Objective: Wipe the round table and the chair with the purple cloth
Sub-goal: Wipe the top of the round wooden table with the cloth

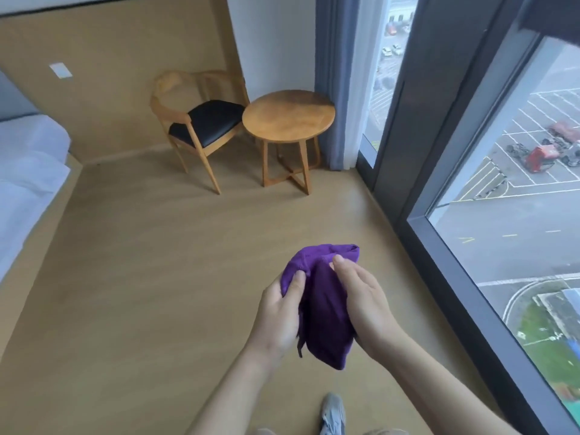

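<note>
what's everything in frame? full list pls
round table: 1, light wood, far corner by the curtain
chair: 1, light wood with black seat, left of the table
purple cloth: 1, bunched, held between both hands
bed: 1, white sheets, left edge
curtain: 1, grey-blue, beside the window
window: 1, dark frame, right side, car park outside
shoe: 1, grey, bottom edge
left hand: 1, grips the cloth
right hand: 1, grips the cloth
</note>
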